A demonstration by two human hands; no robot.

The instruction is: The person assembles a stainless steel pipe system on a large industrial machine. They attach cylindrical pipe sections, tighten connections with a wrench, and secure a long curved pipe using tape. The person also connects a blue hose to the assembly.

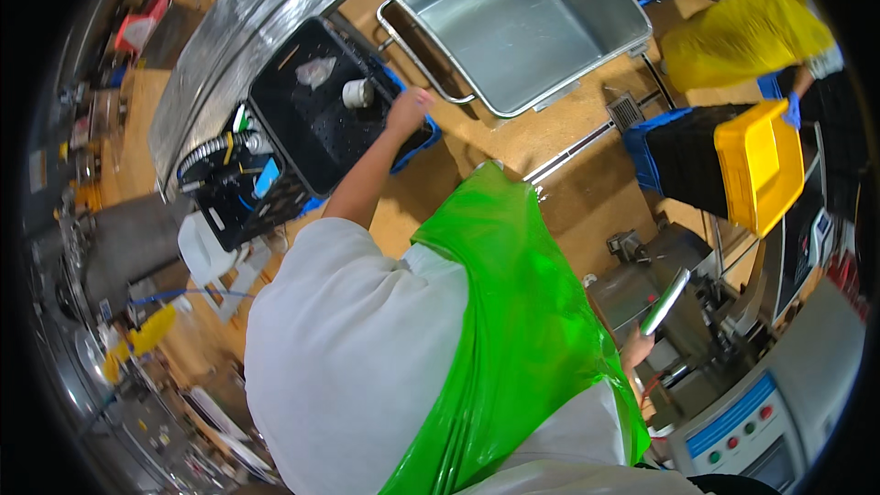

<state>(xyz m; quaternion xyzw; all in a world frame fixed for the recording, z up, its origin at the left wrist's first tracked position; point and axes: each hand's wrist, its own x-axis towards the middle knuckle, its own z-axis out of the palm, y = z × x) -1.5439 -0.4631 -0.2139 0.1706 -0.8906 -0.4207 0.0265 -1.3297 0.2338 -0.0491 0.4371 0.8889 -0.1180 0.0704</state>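
My left hand (410, 112) is at the right rim of a black tub (307, 133); its fingers are smeared, and whether they grip the rim I cannot tell. Inside the tub lie a white cylindrical piece (358, 93), a crumpled clear plastic scrap (315, 72) and a thin stick (289, 58). Low on the right, beside the green apron (513, 284) I wear, my right hand (634, 349) is closed round the lower end of a long shiny metal piece (666, 301) that slants upward. Its exact kind does not show.
A large steel bin (513, 23) stands ahead. Beside the black tub is a black crate with a ribbed hose (215, 151). To the right, a person in a yellow apron (747, 37) has a gloved hand by a yellow tub (759, 170). A machine with buttons (742, 435) stands lower right.
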